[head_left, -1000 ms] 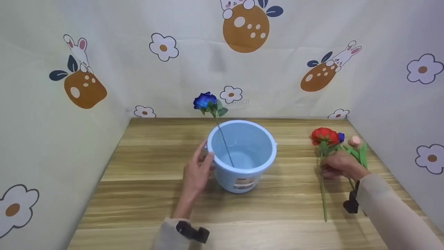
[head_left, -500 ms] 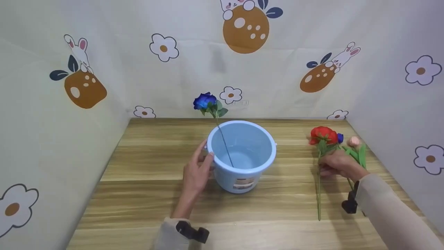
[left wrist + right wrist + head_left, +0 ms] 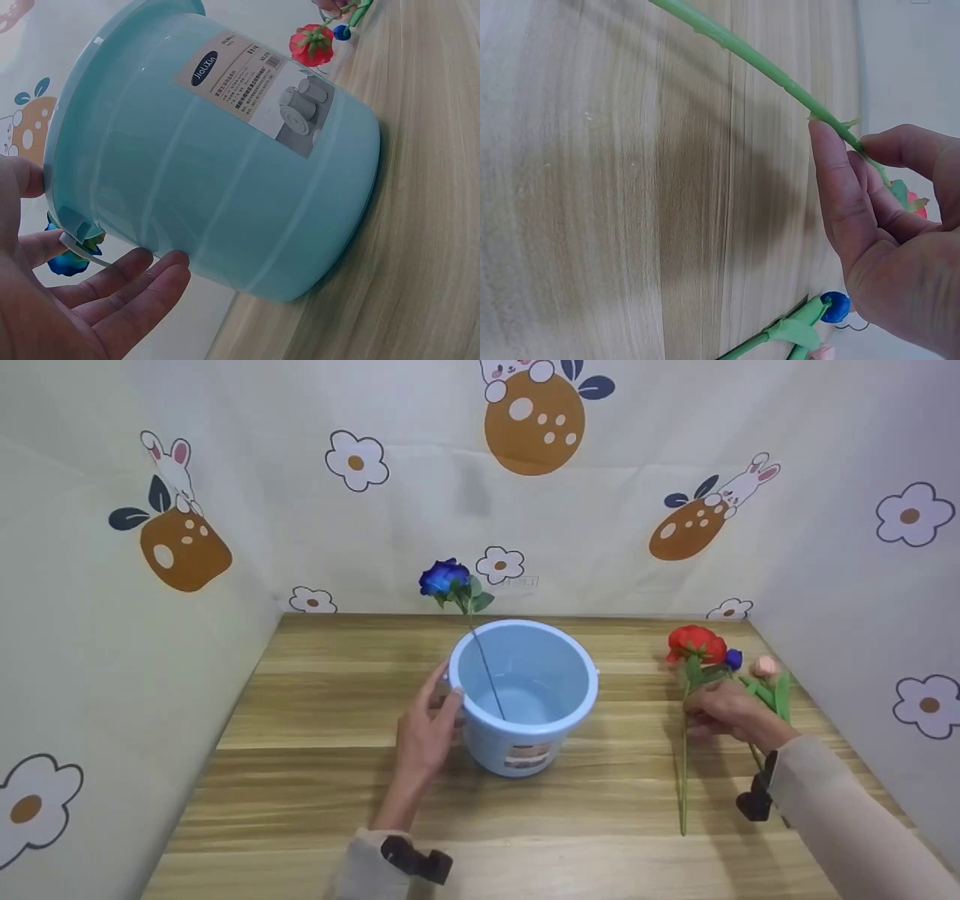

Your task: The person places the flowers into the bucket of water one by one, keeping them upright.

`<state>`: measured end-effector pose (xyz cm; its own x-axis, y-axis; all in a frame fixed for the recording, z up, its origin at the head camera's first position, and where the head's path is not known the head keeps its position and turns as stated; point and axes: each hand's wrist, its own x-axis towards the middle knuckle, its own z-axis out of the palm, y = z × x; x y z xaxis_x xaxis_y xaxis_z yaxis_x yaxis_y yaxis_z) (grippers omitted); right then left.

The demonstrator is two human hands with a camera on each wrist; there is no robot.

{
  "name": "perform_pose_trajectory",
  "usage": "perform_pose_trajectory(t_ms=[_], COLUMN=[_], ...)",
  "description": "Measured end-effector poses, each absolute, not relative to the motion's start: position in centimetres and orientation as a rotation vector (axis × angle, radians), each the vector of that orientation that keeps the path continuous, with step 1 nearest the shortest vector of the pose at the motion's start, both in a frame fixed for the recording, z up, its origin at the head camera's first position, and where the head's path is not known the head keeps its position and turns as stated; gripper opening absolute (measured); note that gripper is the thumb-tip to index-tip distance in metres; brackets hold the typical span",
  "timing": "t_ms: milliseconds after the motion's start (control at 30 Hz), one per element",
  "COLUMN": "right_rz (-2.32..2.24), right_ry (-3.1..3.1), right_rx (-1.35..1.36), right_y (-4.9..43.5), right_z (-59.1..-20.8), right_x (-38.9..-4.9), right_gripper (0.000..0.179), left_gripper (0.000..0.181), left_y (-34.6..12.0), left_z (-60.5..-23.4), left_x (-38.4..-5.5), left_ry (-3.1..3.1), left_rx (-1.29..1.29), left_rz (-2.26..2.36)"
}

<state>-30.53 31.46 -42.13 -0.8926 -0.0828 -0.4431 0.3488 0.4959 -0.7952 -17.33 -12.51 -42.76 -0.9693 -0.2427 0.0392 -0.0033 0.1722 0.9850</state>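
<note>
Red flower edged slightly left, toward bucket, over right side of desk. Our right hand pinches its stem; our left hand, fingers spread, touches bucket. We judge flower light, springy, soft on top: best held by stem.

Green stem pinched in right hand

I count my two hands, one bucket and four flowers: one at the bucket's eleven o'clock, three near its three o'clock.
</note>
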Motion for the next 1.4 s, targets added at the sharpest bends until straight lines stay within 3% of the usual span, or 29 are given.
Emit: perform_pose_trajectory(t_ms=[333,1133,1400], right_rz=[-1.521,-1.453,-1.543], right_ry=[2.231,2.256,2.188], right_rx=[0.225,0.202,0.169], right_y=[30.9,29.9,30.0], right_z=[-41.9,-41.4,-41.6], right_x=[-30.3,-29.9,-29.9], right_gripper=[0.016,0.004,0.02], left_gripper=[0.055,0.054,0.054], left_y=[-12.6,-12.5,-12.5], left_z=[-42.9,-42.9,-42.9], left_x=[-17.3,-17.3,-17.3], left_ry=[-2.229,-2.256,-2.278], left_rx=[0.219,0.248,0.267], left_rz=[-1.875,-1.888,-1.866])
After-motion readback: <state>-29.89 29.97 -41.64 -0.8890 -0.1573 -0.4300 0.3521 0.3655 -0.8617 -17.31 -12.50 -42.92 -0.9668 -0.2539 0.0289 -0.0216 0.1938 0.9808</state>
